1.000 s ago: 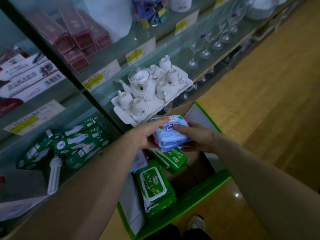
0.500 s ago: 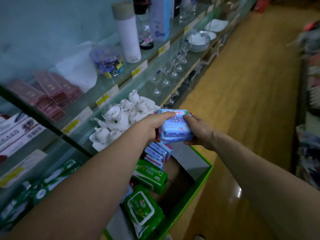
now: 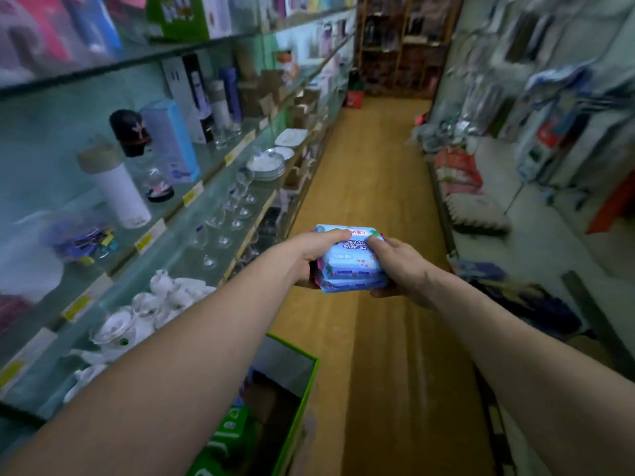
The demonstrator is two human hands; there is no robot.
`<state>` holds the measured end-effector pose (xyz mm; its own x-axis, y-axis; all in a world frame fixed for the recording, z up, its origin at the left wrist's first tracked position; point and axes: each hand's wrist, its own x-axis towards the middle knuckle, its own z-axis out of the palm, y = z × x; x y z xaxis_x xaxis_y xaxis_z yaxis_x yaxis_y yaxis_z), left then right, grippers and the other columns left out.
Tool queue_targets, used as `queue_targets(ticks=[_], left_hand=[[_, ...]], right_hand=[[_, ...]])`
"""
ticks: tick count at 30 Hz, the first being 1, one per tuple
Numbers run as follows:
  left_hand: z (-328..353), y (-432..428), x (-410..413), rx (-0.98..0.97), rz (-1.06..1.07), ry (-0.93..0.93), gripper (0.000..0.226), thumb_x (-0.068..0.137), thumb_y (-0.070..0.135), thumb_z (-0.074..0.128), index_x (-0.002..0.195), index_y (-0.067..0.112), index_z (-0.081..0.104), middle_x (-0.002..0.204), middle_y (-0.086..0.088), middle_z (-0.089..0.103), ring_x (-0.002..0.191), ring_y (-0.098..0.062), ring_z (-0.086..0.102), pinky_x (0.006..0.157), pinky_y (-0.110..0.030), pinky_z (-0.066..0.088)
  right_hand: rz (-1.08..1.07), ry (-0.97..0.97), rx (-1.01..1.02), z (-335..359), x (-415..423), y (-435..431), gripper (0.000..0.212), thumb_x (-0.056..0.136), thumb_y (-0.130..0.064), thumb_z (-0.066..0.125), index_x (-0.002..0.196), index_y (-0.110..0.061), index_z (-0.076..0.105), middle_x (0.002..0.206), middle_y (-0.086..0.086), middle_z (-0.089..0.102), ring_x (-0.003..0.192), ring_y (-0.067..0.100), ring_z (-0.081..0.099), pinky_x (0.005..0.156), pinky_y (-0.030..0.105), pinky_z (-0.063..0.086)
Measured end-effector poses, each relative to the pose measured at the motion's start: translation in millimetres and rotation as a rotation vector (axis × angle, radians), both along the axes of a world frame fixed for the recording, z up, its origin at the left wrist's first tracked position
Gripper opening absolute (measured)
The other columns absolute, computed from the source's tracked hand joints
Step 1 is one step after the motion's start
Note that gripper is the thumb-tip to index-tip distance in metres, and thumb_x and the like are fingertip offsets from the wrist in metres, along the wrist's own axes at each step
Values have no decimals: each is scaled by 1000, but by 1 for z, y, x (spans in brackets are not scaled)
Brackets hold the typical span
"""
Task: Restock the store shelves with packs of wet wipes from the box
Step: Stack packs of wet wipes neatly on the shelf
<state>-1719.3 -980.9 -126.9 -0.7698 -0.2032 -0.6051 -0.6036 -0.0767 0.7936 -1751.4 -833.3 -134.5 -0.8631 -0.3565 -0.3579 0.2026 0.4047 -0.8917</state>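
Open aisle (image 3: 372, 173) beyond wipe packs (image 3: 354, 266)

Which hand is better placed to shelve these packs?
Left, likely. Left hand and right hand both grip the packs, but the left is on the side of the glass shelves and box; the right is aisle-side.

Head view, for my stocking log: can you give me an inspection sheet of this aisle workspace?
Surface: glass shelf on the left holds tableware.
Job's things: stack of blue plastic wet-wipe packs held over the aisle; green cardboard box open below, green packs inside.
Clutter: white porcelain tea set, clear wine glasses, white flask.
Grippers: left hand and right hand grip the stack, fingers curled over it.
Cables: nothing seen.
Surroundings: wooden floor, blurred shelving opposite.
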Motion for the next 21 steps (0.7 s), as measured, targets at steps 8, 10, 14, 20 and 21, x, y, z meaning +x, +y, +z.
queue_targets(ticks=[8,10,14,20,21], left_hand=[[67,169,-18,21,-269,114,29,88,37,66,105,13,64,90,-9,71,70,-23,67,64,-33,56],[81,212,-16,19,-338,142,26,89,37,66,101,14,63,85,-8,71,65,-21,67,58,-30,56],[106,297,-7,48,-466,183,26,89,36,65,101,12,62,89,-10,71,71,-24,66,69,-36,56],[133,414,15,76,-683,231,32,92,35,63,105,7,63,100,-13,71,80,-26,66,82,-39,53],[137,434,18,81,-719,231,31,92,35,63,104,7,63,101,-13,71,80,-26,66,82,-39,53]], right_hand=[[-283,171,-25,64,17,171,27,99,-35,42,111,-14,54,95,7,58,69,19,57,39,19,43],[-364,213,-28,77,26,214,28,98,-34,43,113,-12,54,94,7,57,68,21,57,40,21,44],[-486,275,12,98,51,297,35,98,-35,43,121,-11,54,102,7,60,81,22,60,60,32,54],[-666,257,-10,125,101,408,31,99,-38,42,122,-18,51,109,8,58,79,21,59,48,27,52],[-702,256,-14,128,110,425,30,99,-38,42,121,-19,50,108,7,58,78,21,59,47,26,51]])
